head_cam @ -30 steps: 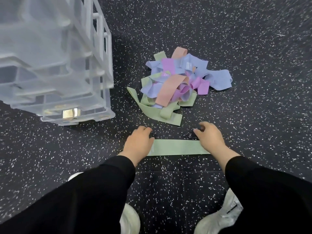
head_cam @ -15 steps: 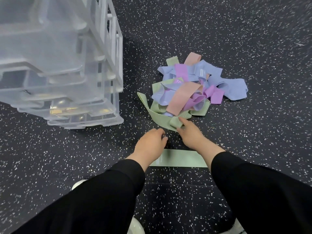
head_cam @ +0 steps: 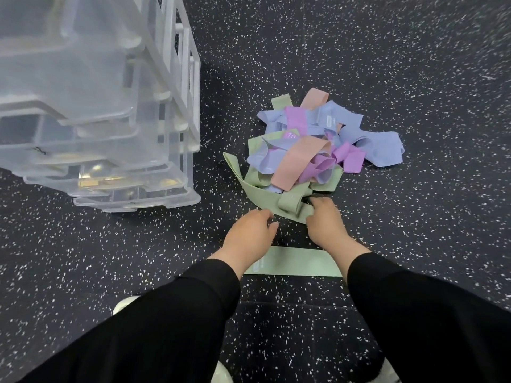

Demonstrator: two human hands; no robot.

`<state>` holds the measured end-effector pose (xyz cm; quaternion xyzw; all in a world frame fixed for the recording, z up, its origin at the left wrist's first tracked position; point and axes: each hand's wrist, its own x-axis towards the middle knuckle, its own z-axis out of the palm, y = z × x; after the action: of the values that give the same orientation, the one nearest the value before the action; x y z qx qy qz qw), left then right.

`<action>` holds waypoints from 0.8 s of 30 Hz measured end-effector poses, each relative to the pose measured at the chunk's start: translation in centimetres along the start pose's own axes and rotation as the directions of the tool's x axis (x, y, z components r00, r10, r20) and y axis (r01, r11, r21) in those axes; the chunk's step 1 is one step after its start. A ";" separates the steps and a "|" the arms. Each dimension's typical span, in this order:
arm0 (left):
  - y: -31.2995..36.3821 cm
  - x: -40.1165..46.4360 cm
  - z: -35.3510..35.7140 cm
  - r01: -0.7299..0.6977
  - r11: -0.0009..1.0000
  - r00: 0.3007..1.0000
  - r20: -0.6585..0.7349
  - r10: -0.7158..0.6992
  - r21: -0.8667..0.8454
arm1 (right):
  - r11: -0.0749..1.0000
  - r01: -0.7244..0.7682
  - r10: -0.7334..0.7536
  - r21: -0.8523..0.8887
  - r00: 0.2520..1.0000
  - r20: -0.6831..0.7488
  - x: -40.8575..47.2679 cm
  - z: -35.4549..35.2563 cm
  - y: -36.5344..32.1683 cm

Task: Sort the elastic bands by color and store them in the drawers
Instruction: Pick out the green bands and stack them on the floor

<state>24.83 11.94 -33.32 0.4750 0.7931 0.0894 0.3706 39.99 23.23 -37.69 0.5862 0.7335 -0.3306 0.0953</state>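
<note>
Elastic bands (head_cam: pixel 312 145) lie in a loose heap on the dark speckled floor (head_cam: pixel 414 64), right of the frame's centre: green, lilac-blue, purple and peach strips tangled over one another. A long green band (head_cam: pixel 265 196) curls along the heap's lower left edge, and both hands meet it there. The right hand (head_cam: pixel 325 221) has its fingers curled down onto the band's lower right end, apparently pinching it, though the grip itself is hidden under the knuckles. The left hand (head_cam: pixel 250 230) is loosely curled, fingertips touching the band's lower edge; whether it grips anything I cannot tell. Below the hands a single flat green band (head_cam: pixel 296 263) lies straight on the floor, apart from the heap. A clear plastic drawer unit (head_cam: pixel 96 120) fills the upper left of the frame. Black sleeves (head_cam: pixel 171 322) cover both forearms.
</note>
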 end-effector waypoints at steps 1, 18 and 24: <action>0.1 -0.1 0.0 -0.003 1.000 1.000 0.007 0.003 0.008 | 0.999 -0.005 0.005 -0.042 1.000 0.009 -0.1 0.0 0.1; 1.4 1.2 -1.4 -0.212 0.959 0.971 -0.065 0.228 0.187 | 0.937 0.251 -0.257 0.244 0.966 -0.006 -2.8 -1.5 -0.8; 2.1 1.7 -2.6 -0.215 0.976 0.968 -0.127 0.216 0.022 | 0.860 0.391 -0.388 0.329 0.918 -0.076 -4.3 -4.7 -2.0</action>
<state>24.08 15.00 -31.24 0.5530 0.7596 0.1562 0.3046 40.60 22.42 -31.10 0.4347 0.7693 -0.4616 -0.0780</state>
